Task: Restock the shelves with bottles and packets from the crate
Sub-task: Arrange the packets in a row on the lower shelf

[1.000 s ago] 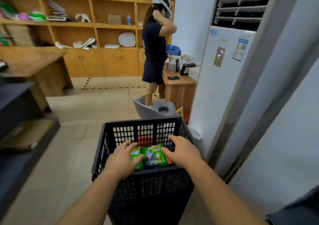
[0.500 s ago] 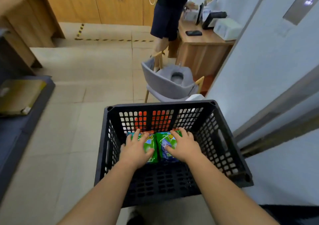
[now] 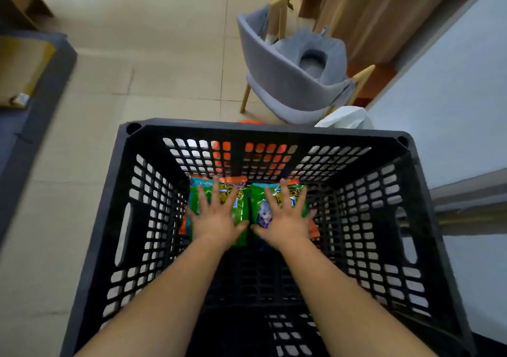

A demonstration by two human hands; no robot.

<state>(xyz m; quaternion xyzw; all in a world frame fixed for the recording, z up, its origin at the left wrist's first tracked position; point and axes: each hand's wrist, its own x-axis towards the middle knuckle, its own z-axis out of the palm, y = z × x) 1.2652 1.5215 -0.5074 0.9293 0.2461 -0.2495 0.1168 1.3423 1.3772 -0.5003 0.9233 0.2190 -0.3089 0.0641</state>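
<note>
Both forearms reach down into the black plastic crate point(image 3: 153, 247). The left hand point(image 3: 216, 219) and right hand point(image 3: 285, 219) lie with fingers spread flat, each grip wide and pressing one green snack packet point(image 3: 241, 206) point(image 3: 259, 200) on the crate floor, likely steadying them for pickup. Beyond stands a grey chair point(image 3: 277, 82).

Orange packets point(image 3: 313, 229) (mostly hidden under green ones), crate point(image 3: 131, 192) near edge cut off below.
</note>
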